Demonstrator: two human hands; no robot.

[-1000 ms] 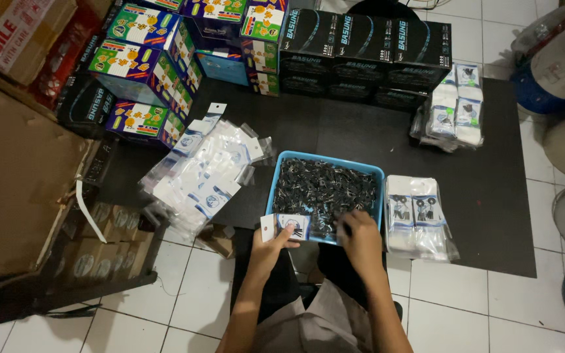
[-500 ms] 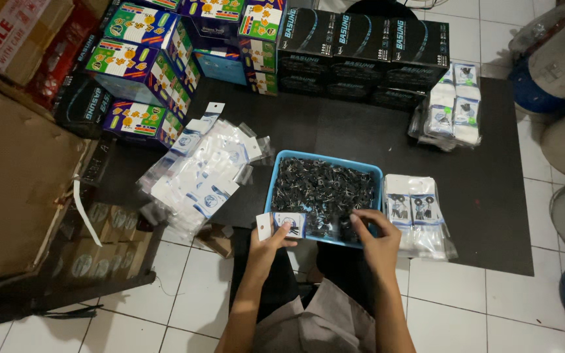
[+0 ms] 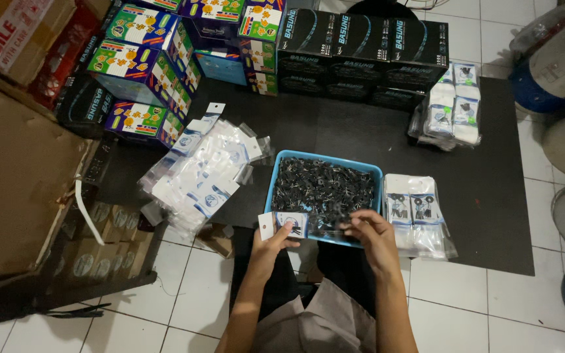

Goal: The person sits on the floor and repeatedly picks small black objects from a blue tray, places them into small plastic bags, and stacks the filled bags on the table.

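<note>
A small clear packet (image 3: 291,223) with a white header card and a dark item inside is pinched between the thumb and fingers of the left hand (image 3: 268,247), held just in front of the near rim of the blue tray (image 3: 274,182). The left fingers are closed on the packet's lower edge, so the packet stands above them, tilted a little to the left.

The right hand (image 3: 373,236) is just to the right of the packet, its fingertips drawn together at the tray's near edge over the dark small parts (image 3: 325,188) that fill the tray. Whether those fingertips grip one of the parts cannot be told (they are too small and dark against the heap).

Beyond the left fingers and to their left lies a loose spread of empty clear packets (image 3: 201,171) with white cards. Just right of the right fingers sits a stack of filled packets (image 3: 414,212), and farther beyond it, a second bundle of packets (image 3: 451,110). Everything rests on a black mat (image 3: 492,196) over white floor tiles (image 3: 191,287). At the far side stand black boxes (image 3: 361,49) and colourful boxes (image 3: 145,72), with a large cardboard box (image 3: 14,183) well off to the left.
</note>
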